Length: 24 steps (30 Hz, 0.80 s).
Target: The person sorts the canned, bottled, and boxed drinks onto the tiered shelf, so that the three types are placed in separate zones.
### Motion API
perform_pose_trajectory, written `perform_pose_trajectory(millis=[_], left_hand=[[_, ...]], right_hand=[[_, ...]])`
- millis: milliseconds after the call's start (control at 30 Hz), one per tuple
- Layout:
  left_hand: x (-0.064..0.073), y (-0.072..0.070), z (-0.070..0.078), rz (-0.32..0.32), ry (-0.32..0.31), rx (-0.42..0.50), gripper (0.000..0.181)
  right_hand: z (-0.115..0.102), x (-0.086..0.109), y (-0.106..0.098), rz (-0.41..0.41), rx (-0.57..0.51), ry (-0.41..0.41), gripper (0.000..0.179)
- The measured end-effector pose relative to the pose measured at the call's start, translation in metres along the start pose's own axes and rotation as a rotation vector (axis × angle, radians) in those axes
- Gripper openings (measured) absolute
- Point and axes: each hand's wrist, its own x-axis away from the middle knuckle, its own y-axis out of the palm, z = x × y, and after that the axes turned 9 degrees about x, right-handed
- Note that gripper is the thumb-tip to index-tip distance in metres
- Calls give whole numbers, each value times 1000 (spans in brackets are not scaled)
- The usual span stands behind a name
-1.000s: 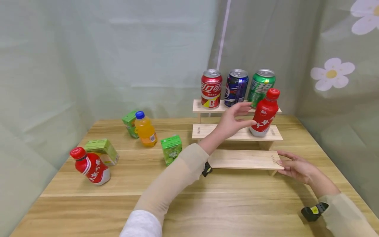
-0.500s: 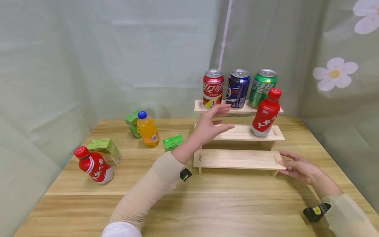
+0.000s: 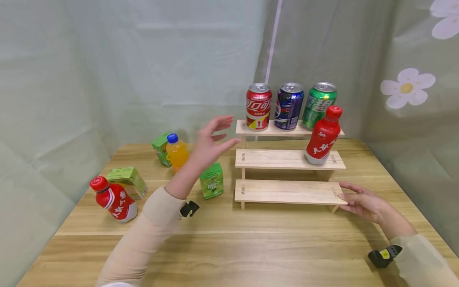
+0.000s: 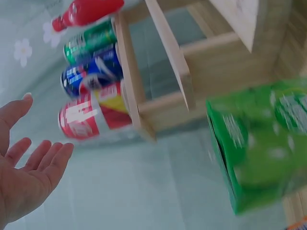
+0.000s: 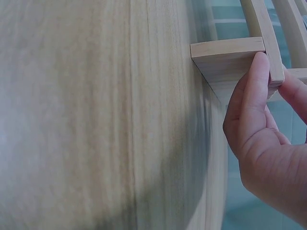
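Note:
My left hand (image 3: 208, 147) is in the air left of the three-tier wooden stand (image 3: 287, 192), fingers spread from the thumb, nothing in them. Below it a green drink carton (image 3: 212, 182) stands on the table; the left wrist view shows this carton (image 4: 264, 148) large. With thumb and fingers, my right hand (image 3: 365, 205) pinches the right end of the lowest shelf; the right wrist view shows the fingertips (image 5: 260, 62) against the wood. A red plastic bottle (image 3: 322, 139) stands upright at the right of the middle shelf. Red (image 3: 258, 107), blue (image 3: 288, 107) and green (image 3: 318, 104) cans line the top.
At the table's left, another red bottle (image 3: 115, 202) stands before a light-green carton (image 3: 130, 182). Farther back, an orange juice bottle (image 3: 176, 153), partly behind my left forearm, stands beside a green carton (image 3: 160, 148). Curtains (image 3: 179, 71) hang behind the table.
My left hand has moved away from the red bottle on the middle shelf, leftward past the stand. The right hand keeps its grip on the lowest shelf. The view has shifted slightly.

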Motion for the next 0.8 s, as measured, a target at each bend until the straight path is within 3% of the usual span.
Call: perform_pose_trajectory(millis=[200,400,800], left_hand=[[5,-29,-4,117,-6,9,53],[11,-52,-11,180,-23,-21,54],[31,-88,-35,359,-171,-41,55]], right_hand=[[0,0,0,-13,0,-8,36],[1,1,0,-35,3,-24,36],[2,1,-1,-39,13,-37,36]])
